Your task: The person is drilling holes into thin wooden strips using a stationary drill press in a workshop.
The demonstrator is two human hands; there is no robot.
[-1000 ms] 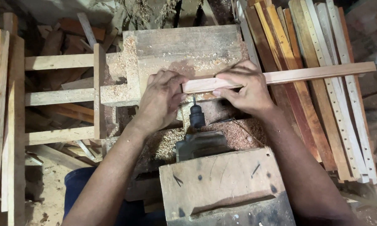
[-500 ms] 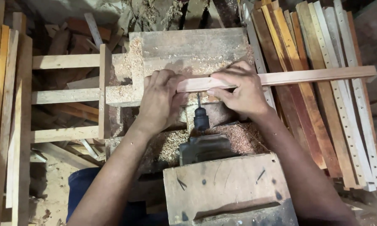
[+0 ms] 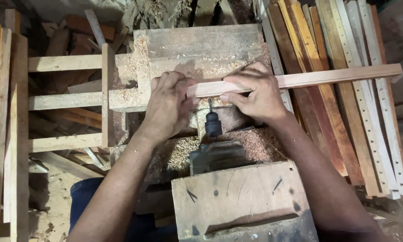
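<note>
Head view looks down on both hands pressing a wood strip [image 3: 295, 79] against the drill bit [image 3: 210, 106]. Left hand [image 3: 168, 107] lies palm down left of the bit, fingers curled over the strip's near end. Right hand [image 3: 255, 92] sits right of the bit, fingers and thumb pinching the strip. From the bit, the strip runs far right over stacked slats [image 3: 358, 116]. Sawdust-covered block [image 3: 201, 49] lies just beyond the bit.

The single head-worn camera looks steeply down, from close above, onto the sawdust-covered wooden bench [image 3: 201, 45] in front.
</note>
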